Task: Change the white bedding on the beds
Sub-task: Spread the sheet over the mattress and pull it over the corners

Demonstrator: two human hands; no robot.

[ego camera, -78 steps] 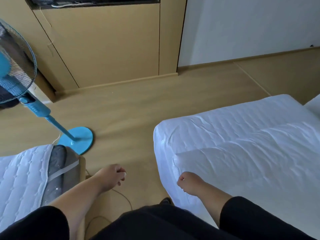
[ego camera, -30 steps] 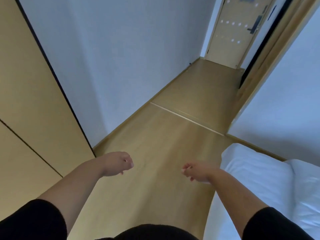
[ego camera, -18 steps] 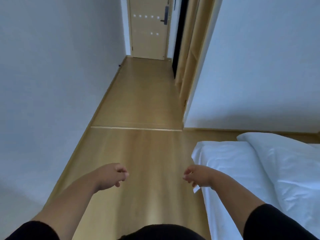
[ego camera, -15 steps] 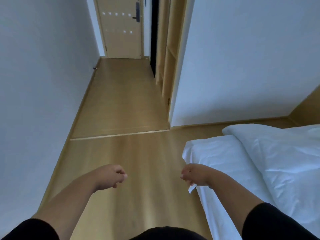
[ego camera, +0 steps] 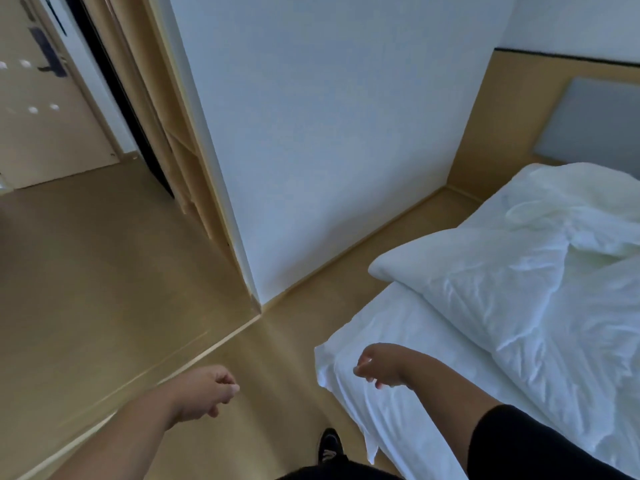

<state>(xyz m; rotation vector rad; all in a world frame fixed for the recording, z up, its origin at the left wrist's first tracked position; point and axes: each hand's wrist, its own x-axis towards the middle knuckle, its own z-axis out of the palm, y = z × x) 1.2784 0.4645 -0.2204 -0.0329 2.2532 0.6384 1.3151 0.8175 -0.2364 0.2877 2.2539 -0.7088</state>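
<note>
A bed with a white sheet (ego camera: 391,341) fills the right side, its near corner loose and hanging. A rumpled white duvet (ego camera: 540,282) lies folded back across it, and more crumpled white bedding (ego camera: 581,199) sits by the headboard. My right hand (ego camera: 379,367) hovers over the bed's near corner with fingers loosely curled, holding nothing. My left hand (ego camera: 204,389) is a loose fist over the floor to the left of the bed, also holding nothing.
A white wall corner (ego camera: 254,299) juts out ahead. Left of it runs a hallway with a wooden shelf unit (ego camera: 166,133) and a door (ego camera: 38,98). A wooden headboard panel (ego camera: 519,109) stands at the far right. My dark shoe (ego camera: 329,445) is on the wooden floor.
My view has swung right from the hallway toward the bed, so the duvet and headboard now show. My right hand has shifted over the bed's corner; both hands stay curled with nothing in them.
</note>
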